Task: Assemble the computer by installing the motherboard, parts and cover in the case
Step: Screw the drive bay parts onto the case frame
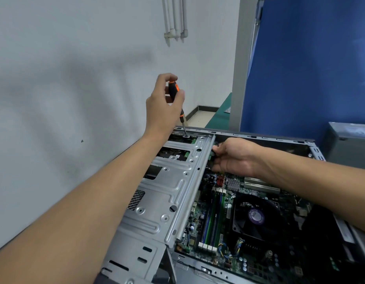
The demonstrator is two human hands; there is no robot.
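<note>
One open case [259, 137], one screwdriver [173, 90] held in left grip [163, 107], right grip [237, 156] clasping one drive bracket [169, 187]

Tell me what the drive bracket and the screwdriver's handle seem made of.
Drive bracket: probably stamped sheet steel, bare dull-grey finish; pressed ribs and punched holes show. Screwdriver: handle black with orange trim, matte, likely plastic or rubber; the left hand grips it, hiding much.

Two hands showed, a left hand [163, 107] and a right hand [237, 156]; one screwdriver [173, 91], one case [259, 137], one motherboard [195, 236] at five o'clock, one fan [255, 218].
</note>
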